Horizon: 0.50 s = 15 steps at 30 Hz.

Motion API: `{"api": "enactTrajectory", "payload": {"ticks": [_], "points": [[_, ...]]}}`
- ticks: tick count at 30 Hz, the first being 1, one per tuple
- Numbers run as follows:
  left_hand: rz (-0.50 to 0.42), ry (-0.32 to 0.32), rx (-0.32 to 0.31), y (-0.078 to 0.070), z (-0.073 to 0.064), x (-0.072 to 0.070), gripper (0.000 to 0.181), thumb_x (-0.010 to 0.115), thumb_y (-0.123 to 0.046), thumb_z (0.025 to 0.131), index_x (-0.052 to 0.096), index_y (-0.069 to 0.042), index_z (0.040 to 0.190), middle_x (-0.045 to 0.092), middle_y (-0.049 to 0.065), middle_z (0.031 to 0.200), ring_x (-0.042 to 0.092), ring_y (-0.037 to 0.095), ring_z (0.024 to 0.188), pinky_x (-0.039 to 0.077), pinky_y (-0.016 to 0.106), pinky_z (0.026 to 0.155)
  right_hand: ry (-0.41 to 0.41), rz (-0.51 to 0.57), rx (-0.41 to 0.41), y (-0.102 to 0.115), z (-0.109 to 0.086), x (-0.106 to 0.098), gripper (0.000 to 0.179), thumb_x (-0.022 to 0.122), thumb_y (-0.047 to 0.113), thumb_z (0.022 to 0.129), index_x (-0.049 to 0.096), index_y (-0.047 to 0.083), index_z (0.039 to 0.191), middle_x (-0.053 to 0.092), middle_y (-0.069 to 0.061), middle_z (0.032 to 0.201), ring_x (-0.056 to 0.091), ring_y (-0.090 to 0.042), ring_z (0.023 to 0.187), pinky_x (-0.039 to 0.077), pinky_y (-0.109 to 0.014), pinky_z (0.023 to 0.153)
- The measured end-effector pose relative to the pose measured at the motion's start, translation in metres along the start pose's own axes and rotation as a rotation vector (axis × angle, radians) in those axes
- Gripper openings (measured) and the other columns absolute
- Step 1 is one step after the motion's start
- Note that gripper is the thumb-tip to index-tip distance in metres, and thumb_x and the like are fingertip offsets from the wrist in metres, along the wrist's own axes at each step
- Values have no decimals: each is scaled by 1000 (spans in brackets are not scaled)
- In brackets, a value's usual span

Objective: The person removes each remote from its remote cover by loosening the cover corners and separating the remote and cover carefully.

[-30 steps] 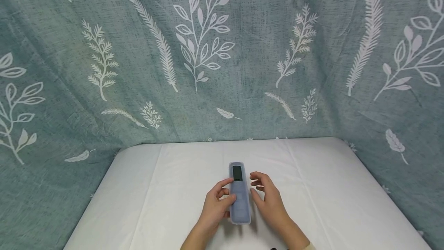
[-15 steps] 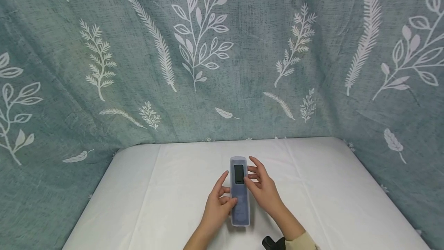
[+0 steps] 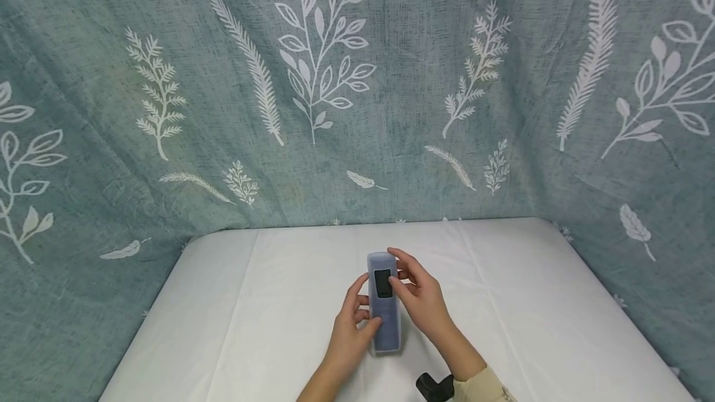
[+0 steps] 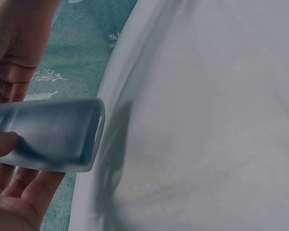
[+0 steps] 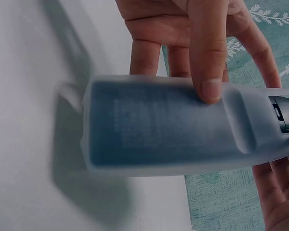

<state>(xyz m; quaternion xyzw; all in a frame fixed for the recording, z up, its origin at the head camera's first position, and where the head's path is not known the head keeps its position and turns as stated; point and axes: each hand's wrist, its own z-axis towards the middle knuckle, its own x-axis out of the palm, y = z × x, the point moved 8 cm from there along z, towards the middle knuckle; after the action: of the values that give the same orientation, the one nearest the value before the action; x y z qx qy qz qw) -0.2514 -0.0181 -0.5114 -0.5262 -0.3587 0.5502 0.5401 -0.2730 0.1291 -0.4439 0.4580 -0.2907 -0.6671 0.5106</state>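
A remote control in a translucent bluish cover, with a dark display near its far end, is held up over the white cloth. My left hand grips its left side, the thumb lying on the lower front. On the right, my right hand holds the upper part. Its thumb is at the display's edge and its index fingertip at the top corner. The remote's near end shows in the left wrist view, and its smooth front fills the right wrist view. Fingers behind it are partly hidden.
White cloth covers the table. A green curtain with white leaf prints hangs behind and along both sides. A black object sits beside the beige right sleeve.
My right hand, apart from the remote a second ago, has moved left and taken hold of its upper right side. The right sleeve and the black object have come into view.
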Motion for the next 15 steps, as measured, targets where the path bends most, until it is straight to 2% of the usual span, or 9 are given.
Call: {"api": "enactTrajectory", "payload": {"ticks": [8, 15], "points": [[26, -37, -12, 3, 1, 0, 81, 61, 6, 89, 31, -38, 149, 60, 9, 117, 67, 13, 93, 54, 23, 76, -15, -3, -49, 5, -2, 0, 45, 67, 5, 94, 57, 22, 134, 69, -9, 114, 68, -21, 99, 60, -24, 80], [-20, -55, -28, 3, 0, -1, 75, 58, 7, 89, 34, -33, 147, 56, 14, 125, 66, 22, 108, 57, 27, 84, -22, -32, -73, 6, -3, 2, 44, 68, 2, 93, 59, 22, 131, 69, -8, 115, 69, -23, 101, 60, -25, 81]]}}
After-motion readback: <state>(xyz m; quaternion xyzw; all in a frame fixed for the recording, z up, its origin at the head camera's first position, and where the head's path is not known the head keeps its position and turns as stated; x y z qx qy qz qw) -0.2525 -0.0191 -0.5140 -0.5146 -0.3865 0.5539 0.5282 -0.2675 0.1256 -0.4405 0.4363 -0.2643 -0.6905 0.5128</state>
